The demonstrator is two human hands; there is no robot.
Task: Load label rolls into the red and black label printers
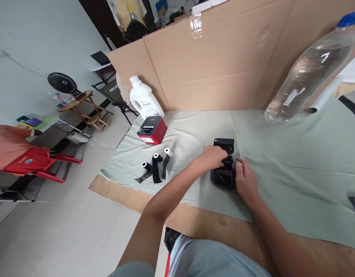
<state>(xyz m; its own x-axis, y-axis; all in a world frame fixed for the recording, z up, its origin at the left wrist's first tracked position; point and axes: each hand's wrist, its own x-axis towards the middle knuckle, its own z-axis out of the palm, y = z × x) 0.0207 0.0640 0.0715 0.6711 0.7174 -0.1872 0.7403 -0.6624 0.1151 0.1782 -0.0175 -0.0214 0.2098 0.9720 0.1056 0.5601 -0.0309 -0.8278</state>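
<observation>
At the far left, a person in an orange top sat on a red chair [29, 159] beside a small green table. Further right, a black fan [62, 82] stood on a wooden stool [93, 120], with a dark folding chair next to it.

On the left part of the cloth-covered table [281, 200], a white jug [145, 98] stood against the cardboard wall [209, 73], and a red and black box [152, 130] sat just in front of it. Nearer the table's front edge were three small rolls [156, 157], side by side, each with a dark strip trailing from it.

Toward the middle, the left hand [214, 157] was bent over the black device [223, 179], its fingers curled into the opened part; whether they gripped anything could not be told. The device lay on the cloth between the two hands, its lid [224, 145] raised at the far end. The right hand [247, 179] lay along the device's right side, touching it; how firmly it was grasping could not be told.

Further right, a large clear bottle [310, 73] with a blue cap leaned to the right in view, near a white tube [324, 96].
</observation>
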